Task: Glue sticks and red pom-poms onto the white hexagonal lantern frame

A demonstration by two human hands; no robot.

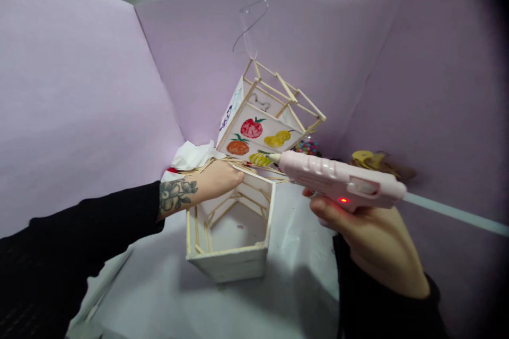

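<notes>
My right hand (358,233) is wrapped round the handle of a pink hot glue gun (342,177), its nozzle pointing left. A red light glows on its side, and a pale glue stick (457,214) runs out of its back. My left hand (220,177) reaches over the far left rim of an open, white-walled box (228,265) with a wooden stick frame inside. Its fingers are hidden behind the hand, near a pile of thin wooden sticks (194,171). I cannot tell whether they hold anything.
A stick-framed lantern (258,127) with painted fruit panels leans at the back, a bent wire (250,26) above it. Crumpled white paper (193,154) lies behind my left wrist. Coloured beads (308,145) and yellow tape rolls (363,159) sit back right. Lilac panels (91,90) wall the table.
</notes>
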